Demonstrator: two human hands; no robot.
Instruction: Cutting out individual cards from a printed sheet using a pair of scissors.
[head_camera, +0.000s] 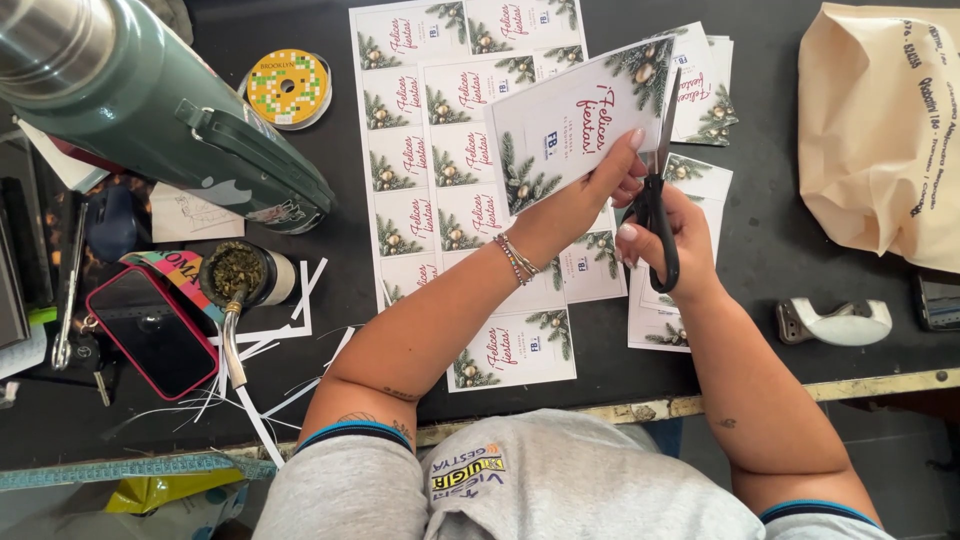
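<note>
My left hand (612, 178) pinches a white holiday card (575, 125) with pine sprigs and red script, holding it tilted above the table. My right hand (668, 235) grips black scissors (660, 175), blades pointing up along the card's right edge. Beneath both hands lie printed sheets of the same cards (440, 150) and several loose cut cards (510, 350). A beaded bracelet sits on my left wrist.
A green thermos (160, 110) lies at the upper left beside a yellow tape roll (288, 88). A mate cup with metal straw (235, 275), a red-cased phone (150, 330) and paper strips are at left. A beige envelope (885, 130) and white tape dispenser (835, 322) sit right.
</note>
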